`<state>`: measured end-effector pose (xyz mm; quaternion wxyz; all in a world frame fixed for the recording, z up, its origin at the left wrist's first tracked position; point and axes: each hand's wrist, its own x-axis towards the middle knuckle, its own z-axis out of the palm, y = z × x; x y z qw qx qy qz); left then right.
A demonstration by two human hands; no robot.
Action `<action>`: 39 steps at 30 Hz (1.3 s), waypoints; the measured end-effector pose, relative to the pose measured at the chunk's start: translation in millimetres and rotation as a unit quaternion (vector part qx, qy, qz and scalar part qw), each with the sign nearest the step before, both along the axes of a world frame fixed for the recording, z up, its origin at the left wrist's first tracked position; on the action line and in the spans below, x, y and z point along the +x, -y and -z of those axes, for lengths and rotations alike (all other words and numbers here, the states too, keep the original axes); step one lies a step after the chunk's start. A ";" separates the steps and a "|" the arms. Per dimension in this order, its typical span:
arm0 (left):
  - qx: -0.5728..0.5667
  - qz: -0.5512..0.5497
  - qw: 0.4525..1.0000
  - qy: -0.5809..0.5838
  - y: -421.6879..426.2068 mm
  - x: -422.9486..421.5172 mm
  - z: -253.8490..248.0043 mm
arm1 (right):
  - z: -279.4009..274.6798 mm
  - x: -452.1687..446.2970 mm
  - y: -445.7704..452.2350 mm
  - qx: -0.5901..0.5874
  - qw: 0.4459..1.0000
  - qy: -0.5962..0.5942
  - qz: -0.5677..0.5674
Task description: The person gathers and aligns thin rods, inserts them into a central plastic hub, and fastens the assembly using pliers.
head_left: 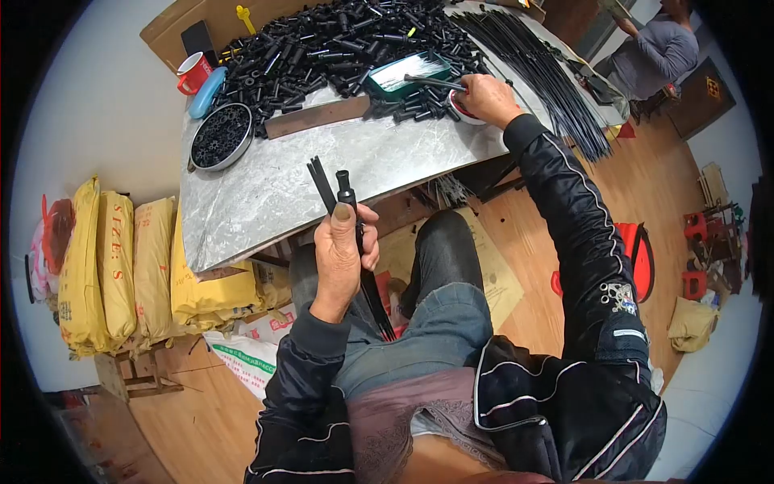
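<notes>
the two hands are well apart. the left hand (339, 252) is clamped round thin black rods (322, 187) and a black fitting (346, 194), before the table (266, 189). the right hand (491, 99) grips a dark tube (431, 81) by a small red-and-white pot (465, 118); i can't tell if they touch. the step seems to be working at that pot, calling for a steady right wrist.
</notes>
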<state>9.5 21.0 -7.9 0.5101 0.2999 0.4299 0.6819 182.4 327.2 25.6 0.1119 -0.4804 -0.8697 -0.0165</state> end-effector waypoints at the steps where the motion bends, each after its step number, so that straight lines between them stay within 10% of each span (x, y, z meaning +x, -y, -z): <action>1: -0.001 0.000 1.000 0.003 -0.6 0.1 0.3 | -1.0 -0.4 -0.3 0.001 1.000 -0.013 0.009; 17: 0.021 -0.021 0.999 -0.020 0.8 10.8 -15.0 | 1.1 22.4 -11.4 -0.036 0.976 -0.209 0.048; 20: 0.020 -0.051 0.998 -0.024 5.8 10.5 -18.1 | -9.3 20.6 36.9 -0.543 0.650 -0.532 -0.015; 24: 0.014 -0.100 0.992 -0.071 11.7 14.8 -23.1 | 7.6 -8.2 132.5 -0.642 0.393 -0.655 -0.065; 30: 0.017 -0.141 0.984 -0.108 25.1 13.8 -25.5 | 23.0 -57.2 235.3 -0.616 0.442 -0.644 -0.103; 33: 0.018 -0.147 0.983 -0.104 28.3 10.6 -16.5 | 29.0 -69.1 250.9 -0.564 0.552 -0.607 -0.091; 39: 0.040 -0.175 0.981 -0.071 29.6 12.2 -15.2 | 15.0 -75.2 268.4 -0.554 0.561 -0.607 -0.103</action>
